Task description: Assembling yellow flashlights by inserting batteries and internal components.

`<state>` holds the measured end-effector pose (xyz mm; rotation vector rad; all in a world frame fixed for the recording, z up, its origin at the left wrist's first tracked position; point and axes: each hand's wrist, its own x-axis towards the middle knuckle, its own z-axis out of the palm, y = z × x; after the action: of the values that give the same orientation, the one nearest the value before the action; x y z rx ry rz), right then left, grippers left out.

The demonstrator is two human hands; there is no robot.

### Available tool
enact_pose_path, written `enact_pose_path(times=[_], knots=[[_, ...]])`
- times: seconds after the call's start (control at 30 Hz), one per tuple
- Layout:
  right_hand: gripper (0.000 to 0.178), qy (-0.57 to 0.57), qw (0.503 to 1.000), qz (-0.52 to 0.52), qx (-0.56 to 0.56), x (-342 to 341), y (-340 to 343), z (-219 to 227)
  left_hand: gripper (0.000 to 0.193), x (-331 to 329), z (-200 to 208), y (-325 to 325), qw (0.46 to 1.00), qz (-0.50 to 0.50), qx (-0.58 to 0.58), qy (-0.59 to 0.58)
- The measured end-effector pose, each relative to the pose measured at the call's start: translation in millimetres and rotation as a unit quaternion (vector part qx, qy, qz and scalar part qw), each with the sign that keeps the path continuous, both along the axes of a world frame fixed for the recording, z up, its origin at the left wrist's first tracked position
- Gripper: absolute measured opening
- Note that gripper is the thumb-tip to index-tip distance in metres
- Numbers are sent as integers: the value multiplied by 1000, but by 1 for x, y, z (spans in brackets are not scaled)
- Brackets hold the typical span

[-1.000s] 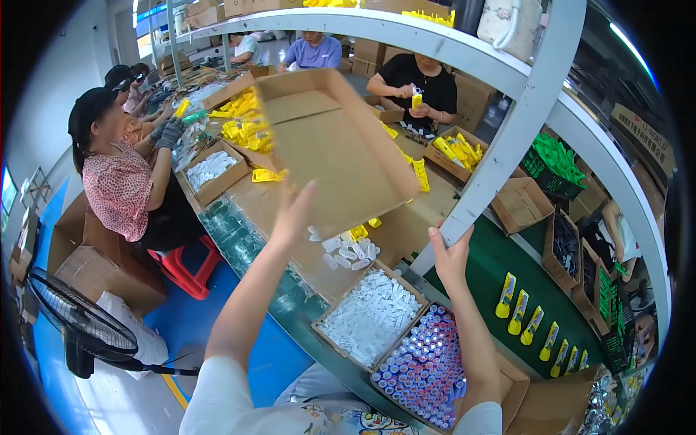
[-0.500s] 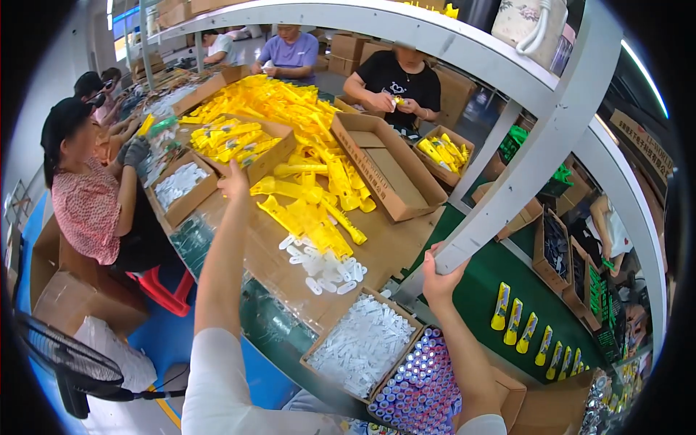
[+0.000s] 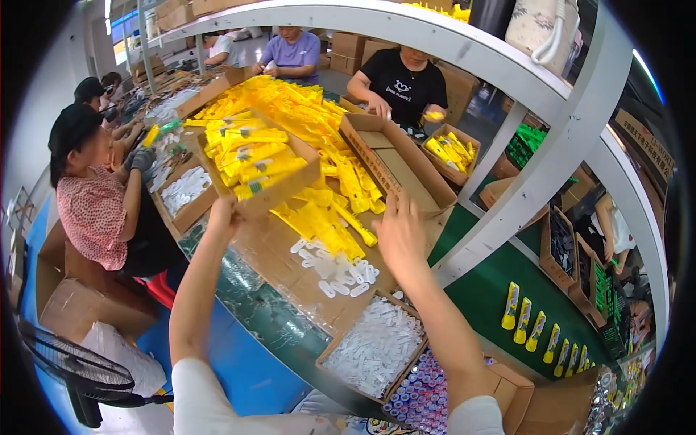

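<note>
Loaded box: shallow brown cardboard box (image 3: 291, 188), blurred and tilted above the table, at the left edge of the yellow heap.
Contents: long yellow plastic pieces (image 3: 254, 156), piled loosely up to its rim.
Handling: probably moderately heavy when this full; thin walls likely flex, and the smooth pieces could slide out if it tips further.
Where to hold: opposite walls, low down, looks steadier than one corner.
Left hand (image 3: 223, 217): pinches the loaded box at its near left corner; the thumb is not clear.
Right hand (image 3: 401, 226): fingers loosely spread, nothing visible in them, well right of the loaded box.
Yellow heap (image 3: 351, 177): loose plastic parts behind and right of the loaded box, crowding that side.
Empty carton (image 3: 404, 165): brown cardboard, right of the loaded box beyond the heap; whether the right fingertips touch it, I cannot tell.
White tray (image 3: 190, 190): cardboard, holding white pieces, just left of the loaded box and partly covered by it.
Clear ovals (image 3: 337, 275): small translucent pieces, nearer the wearer than the loaded box.
Grey post (image 3: 536, 163): metal, far right of the loaded box, limiting reach there.
</note>
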<state>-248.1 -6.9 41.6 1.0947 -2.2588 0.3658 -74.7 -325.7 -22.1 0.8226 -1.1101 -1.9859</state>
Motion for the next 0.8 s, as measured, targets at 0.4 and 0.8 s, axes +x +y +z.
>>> enact_pose_path(times=[0.4,0.8], knots=[[16,70,998,-3,-1,-83,-85,2,77,230,22,236,994,-48,54,-81],[26,10,980,194,31,37,-211,42,95,203,-43,277,994,-33,104,-21]])
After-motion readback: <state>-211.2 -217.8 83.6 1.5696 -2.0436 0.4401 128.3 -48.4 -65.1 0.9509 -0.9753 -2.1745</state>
